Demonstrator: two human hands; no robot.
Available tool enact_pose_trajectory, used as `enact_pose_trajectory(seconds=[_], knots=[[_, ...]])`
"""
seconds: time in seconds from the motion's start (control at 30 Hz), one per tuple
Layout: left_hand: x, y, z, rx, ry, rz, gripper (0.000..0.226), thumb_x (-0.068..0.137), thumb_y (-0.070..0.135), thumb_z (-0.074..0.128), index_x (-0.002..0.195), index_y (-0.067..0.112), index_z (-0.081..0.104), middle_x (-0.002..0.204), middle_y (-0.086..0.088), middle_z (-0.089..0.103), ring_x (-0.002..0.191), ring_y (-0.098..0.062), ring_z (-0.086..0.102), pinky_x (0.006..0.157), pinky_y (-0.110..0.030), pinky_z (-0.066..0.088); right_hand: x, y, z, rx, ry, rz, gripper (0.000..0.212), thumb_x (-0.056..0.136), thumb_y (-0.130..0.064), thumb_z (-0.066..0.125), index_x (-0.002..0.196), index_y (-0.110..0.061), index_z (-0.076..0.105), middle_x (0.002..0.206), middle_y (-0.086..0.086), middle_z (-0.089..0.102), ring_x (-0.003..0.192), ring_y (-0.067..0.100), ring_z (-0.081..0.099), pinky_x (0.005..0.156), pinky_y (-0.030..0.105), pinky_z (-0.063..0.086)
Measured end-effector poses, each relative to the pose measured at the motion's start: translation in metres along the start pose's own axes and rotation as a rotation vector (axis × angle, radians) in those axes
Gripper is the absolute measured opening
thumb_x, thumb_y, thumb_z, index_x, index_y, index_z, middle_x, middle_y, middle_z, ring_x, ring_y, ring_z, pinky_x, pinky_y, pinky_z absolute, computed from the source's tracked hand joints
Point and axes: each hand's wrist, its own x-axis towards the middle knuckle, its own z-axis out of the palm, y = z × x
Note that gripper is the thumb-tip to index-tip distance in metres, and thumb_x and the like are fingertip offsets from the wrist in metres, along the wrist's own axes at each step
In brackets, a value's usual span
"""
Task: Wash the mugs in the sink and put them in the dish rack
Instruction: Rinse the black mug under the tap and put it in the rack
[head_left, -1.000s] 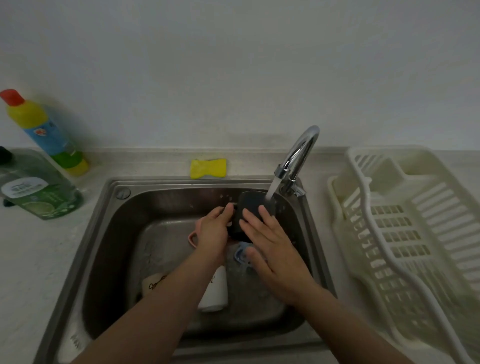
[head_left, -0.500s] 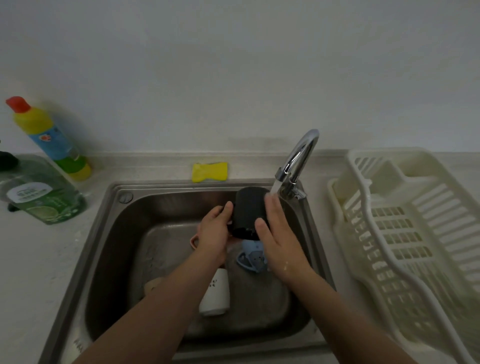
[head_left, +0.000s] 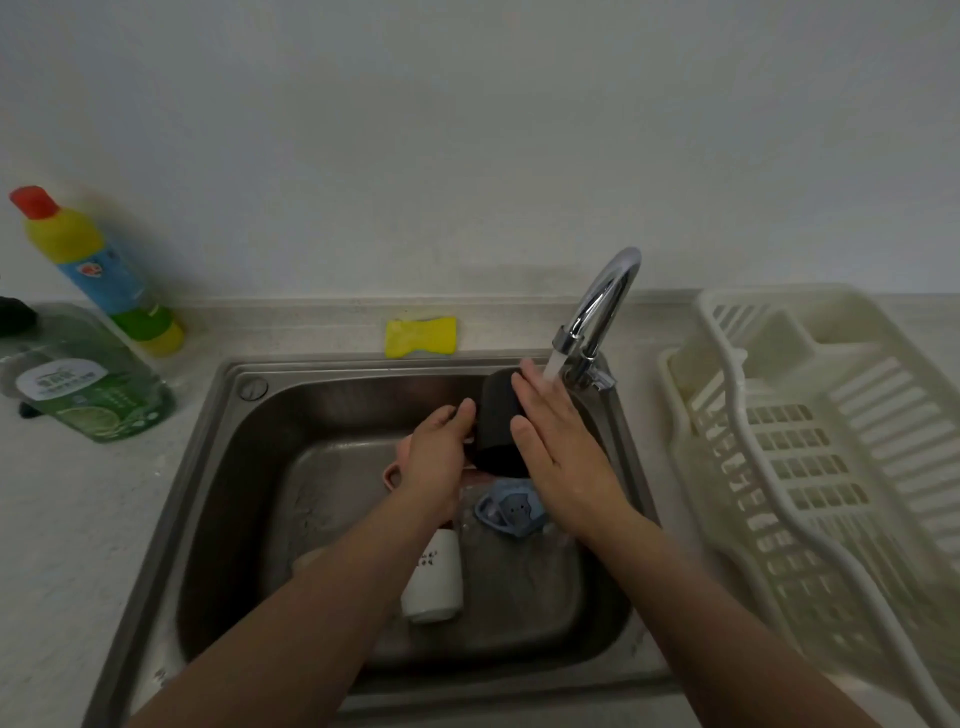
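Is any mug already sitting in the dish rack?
No: the dish rack holds no mug; the dark mug is at the faucet and the white mug lies in the sink.

At the far left of the frame I note a green dish-soap bottle (head_left: 78, 384) with a white label, lying tilted on the pale countertop (head_left: 67, 519). Just behind it, toward the upper left, stands a leaning yellow bottle (head_left: 98, 270) with a red cap and blue label, against the grey wall (head_left: 467, 130). A dark object shows at the left edge, too cut off to identify. At centre, a yellow sponge (head_left: 421, 338) lies flat on the ledge along the wall.
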Motion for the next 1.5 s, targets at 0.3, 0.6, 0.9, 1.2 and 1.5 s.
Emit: enact_pose_trajectory(seconds=[0.3, 0.6, 0.9, 1.2, 1.5], knots=[[-0.004, 0.001, 0.013, 0.061, -0.039, 0.059, 0.027, 0.099, 0.019, 0.055, 0.073, 0.013, 0.057, 0.060, -0.001, 0.059, 0.058, -0.014, 0.059, 0.055, -0.028, 0.049, 0.011, 0.014, -0.004, -0.277, -0.015, -0.130, 0.067, 0.095, -0.045, 0.011, 0.146, -0.014, 0.041, 0.157, -0.004, 0.028, 0.148, 0.019, 0.014, 0.122, 0.035, 0.004], [-0.003, -0.003, 0.018, 0.052, -0.063, 0.026, 0.020, 0.099, 0.021, 0.056, 0.084, 0.008, 0.059, 0.072, -0.009, 0.063, 0.066, -0.020, 0.064, 0.053, -0.029, 0.053, 0.010, 0.021, -0.012, -0.264, -0.011, -0.123, 0.066, 0.094, -0.045, 0.011, 0.148, -0.017, 0.038, 0.157, -0.004, 0.028, 0.148, 0.010, 0.006, 0.122, 0.037, 0.004], [0.000, -0.003, 0.008, 0.027, -0.014, 0.009, 0.021, 0.099, 0.024, 0.056, 0.086, 0.010, 0.064, 0.079, -0.011, 0.069, 0.073, -0.022, 0.068, 0.066, -0.036, 0.056, 0.009, 0.014, -0.006, -0.112, -0.008, -0.059, 0.068, 0.093, -0.050, 0.014, 0.149, -0.017, 0.035, 0.159, -0.009, 0.019, 0.148, 0.008, 0.003, 0.122, 0.037, 0.009], [0.003, -0.005, -0.005, -0.008, 0.076, -0.021, 0.026, 0.098, 0.032, 0.058, 0.085, 0.012, 0.068, 0.098, -0.020, 0.070, 0.092, -0.036, 0.069, 0.080, -0.054, 0.057, 0.002, 0.010, -0.001, 0.024, -0.064, 0.005, 0.054, 0.103, -0.038, 0.028, 0.154, -0.024, 0.020, 0.161, -0.015, 0.004, 0.146, -0.001, -0.002, 0.122, 0.029, 0.006], [0.000, -0.002, -0.001, -0.031, 0.072, -0.022, 0.025, 0.100, 0.030, 0.053, 0.088, 0.011, 0.062, 0.092, -0.014, 0.069, 0.088, -0.031, 0.067, 0.080, -0.049, 0.057, -0.001, 0.002, 0.006, 0.300, -0.026, 0.224, 0.059, 0.100, -0.050, 0.027, 0.154, -0.031, 0.016, 0.162, -0.007, 0.012, 0.146, 0.006, 0.012, 0.120, 0.031, 0.012]])
